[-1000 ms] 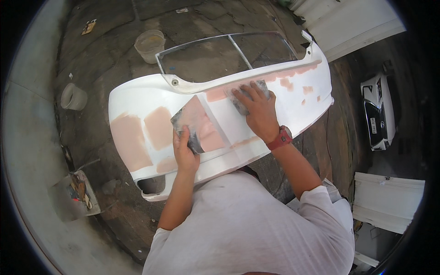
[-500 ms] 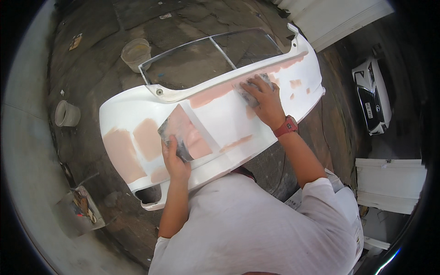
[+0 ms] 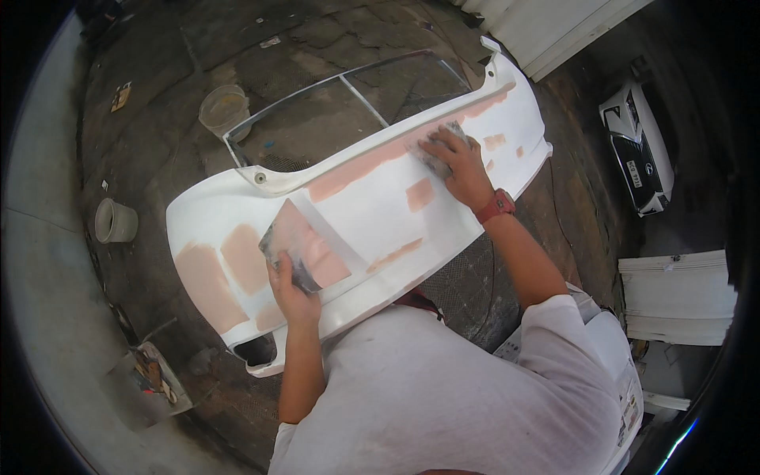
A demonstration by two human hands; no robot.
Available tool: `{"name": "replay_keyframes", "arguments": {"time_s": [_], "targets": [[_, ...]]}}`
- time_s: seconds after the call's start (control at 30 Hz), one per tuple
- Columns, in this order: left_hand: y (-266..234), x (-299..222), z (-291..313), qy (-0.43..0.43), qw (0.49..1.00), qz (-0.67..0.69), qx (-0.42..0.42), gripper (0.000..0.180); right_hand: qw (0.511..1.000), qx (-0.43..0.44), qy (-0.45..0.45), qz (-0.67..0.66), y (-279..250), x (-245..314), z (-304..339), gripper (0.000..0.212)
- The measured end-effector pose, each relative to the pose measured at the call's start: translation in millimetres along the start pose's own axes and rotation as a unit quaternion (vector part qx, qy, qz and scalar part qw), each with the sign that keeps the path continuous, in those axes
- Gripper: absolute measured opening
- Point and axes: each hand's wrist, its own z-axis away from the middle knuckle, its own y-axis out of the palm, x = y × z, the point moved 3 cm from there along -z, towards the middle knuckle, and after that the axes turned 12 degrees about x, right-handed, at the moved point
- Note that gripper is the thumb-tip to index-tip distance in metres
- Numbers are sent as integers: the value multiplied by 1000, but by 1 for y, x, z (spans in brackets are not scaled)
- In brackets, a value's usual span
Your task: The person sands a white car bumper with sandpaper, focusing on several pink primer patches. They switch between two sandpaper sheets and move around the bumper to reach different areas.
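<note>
A white car bumper (image 3: 368,210) with pinkish filler patches lies across the middle in front of me. My left hand (image 3: 294,293) holds a grey, dusty sheet of sandpaper (image 3: 294,267) flat against the bumper's left half, thumb on top, other fingers mostly hidden. It overlaps a pink filler patch (image 3: 326,252). Farther right, my right hand (image 3: 463,168) presses a second grey sheet of sandpaper (image 3: 431,161) onto the long pink strip (image 3: 356,170) near the far edge. Its fingers curl over the sheet. A red watch (image 3: 496,205) is on my right wrist.
Beyond the bumper lie a thin dark frame (image 3: 364,99) and a pale bucket (image 3: 224,111). Another bucket (image 3: 116,221) stands at left, above a tray of tools (image 3: 154,376). A white car front part with grille (image 3: 638,150) and white panels (image 3: 674,297) are at right.
My right hand and its sandpaper have slid rightward along the bumper, uncovering a small square filler patch. My left hand stays at about the same place on the bumper. The whole view has shifted slightly.
</note>
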Motion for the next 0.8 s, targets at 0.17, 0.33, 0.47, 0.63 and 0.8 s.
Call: {"name": "replay_keyframes", "arguments": {"time_s": [0.17,0.33,0.47,0.63,0.8], "targets": [[-1,2,0,3,1000,2,-7,55,1000,15,8,11,-19,-34,10,72],[0,3,1,-3,1000,-5,-13,56,998,-37,37,-19,-20,-67,-7,66],[2,3,2,-1,999,-25,-23,55,999,-37,24,-17,-10,-65,-3,65],[9,1,2,9,999,-34,-40,55,1000,2,15,5,-26,-91,9,70],[6,2,3,5,999,-44,-28,57,997,-40,51,-45,-30,-126,-2,78]]}}
